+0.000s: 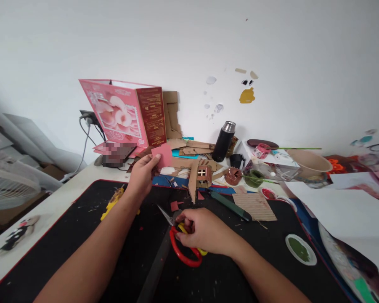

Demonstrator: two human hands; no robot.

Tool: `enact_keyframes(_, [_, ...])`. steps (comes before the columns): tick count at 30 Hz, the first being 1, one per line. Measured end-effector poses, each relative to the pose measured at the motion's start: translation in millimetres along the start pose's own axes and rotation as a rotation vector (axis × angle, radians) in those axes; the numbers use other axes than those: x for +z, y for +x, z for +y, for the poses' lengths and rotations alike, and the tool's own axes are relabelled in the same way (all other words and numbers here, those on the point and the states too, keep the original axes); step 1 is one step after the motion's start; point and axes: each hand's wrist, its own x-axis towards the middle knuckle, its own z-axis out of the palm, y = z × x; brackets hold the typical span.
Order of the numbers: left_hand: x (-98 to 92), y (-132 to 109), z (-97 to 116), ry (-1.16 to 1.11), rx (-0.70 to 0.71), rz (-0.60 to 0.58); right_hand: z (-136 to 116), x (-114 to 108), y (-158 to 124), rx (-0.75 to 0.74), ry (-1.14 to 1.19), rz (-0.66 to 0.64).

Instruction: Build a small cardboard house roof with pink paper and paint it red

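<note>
A pink piece of card [164, 156] is pinched between the thumb and fingers of my left hand [144, 172], raised over the back of the black mat. Lower down, my right hand [197, 229] grips a pair of scissors [185, 254] with red and yellow handles. Their blades point up and to the left, and the tips look closed or nearly so. Small pink scraps [174, 205] lie just beyond the blades. Beneath the scissors runs a long dark strip [156, 269]. A little cardboard house [204, 174] with a window stands behind my right hand.
A green utility knife [230, 205] and corrugated cardboard [255, 207] lie right of centre. A dish of green paint [300, 249] sits at the right. Farther back are a black thermos [223, 142], paint pots [233, 176], cardboard scraps and a pink box [123, 111]. A yellow object [112, 204] is partly behind my left forearm.
</note>
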Motion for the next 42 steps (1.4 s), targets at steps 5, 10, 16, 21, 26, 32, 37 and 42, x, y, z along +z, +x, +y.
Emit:
enact_keyframes(5, [3.7,-3,12,-0.116,-0.05,-0.025,15,3,12,0.11,0.599,-0.041])
enact_keyframes(10, [7.3,-11,23,-0.226,-0.112,-0.137,8,-7,10,0.057,0.91,0.114])
enact_keyframes(16, [8.1,-19,14,-0.033,-0.294,-0.316,9,-15,11,0.004,1.072,0.203])
enact_keyframes(21, [10.7,-24,7,0.012,-0.375,-0.383,14,-15,14,0.002,1.164,0.238])
enact_keyframes(26, [20.5,-36,6,-0.066,-0.411,-0.463,14,-13,15,-0.01,1.194,0.188])
enact_keyframes(32, [23.0,-47,10,-0.1,-0.418,-0.512,12,-7,15,-0.027,1.183,0.132])
enact_keyframes(37, [26.2,-56,14,-0.184,-0.449,-0.563,14,-3,16,-0.042,1.081,0.131])
enact_keyframes(42, [38.7,-67,7,-0.32,-0.483,-0.528,19,2,19,-0.075,0.825,0.21])
